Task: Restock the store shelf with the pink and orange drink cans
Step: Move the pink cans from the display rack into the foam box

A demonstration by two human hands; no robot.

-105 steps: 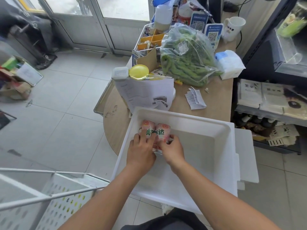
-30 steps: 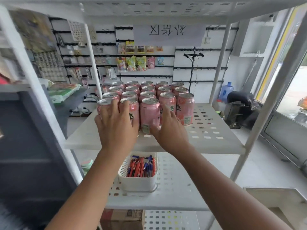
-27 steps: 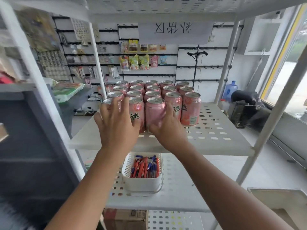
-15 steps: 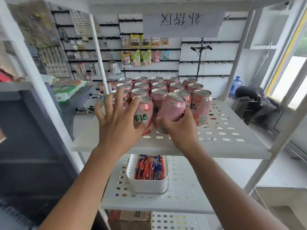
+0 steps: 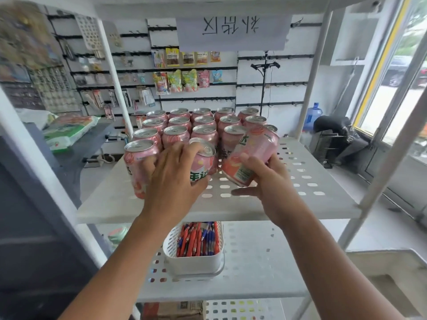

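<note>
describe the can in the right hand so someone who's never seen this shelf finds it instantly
Start at the white perforated shelf carrying a block of pink cans. At the block's front right corner, the right hand grips one pink and orange can from below. It is the only can lifted and tilted over to the right; every other one stands upright.

In front of me a white perforated shelf (image 5: 300,199) carries rows of pink cans (image 5: 203,125) toward twelve o'clock, and the shelf below (image 5: 254,269) bears a white basket (image 5: 194,264) of pens at six o'clock.
</note>
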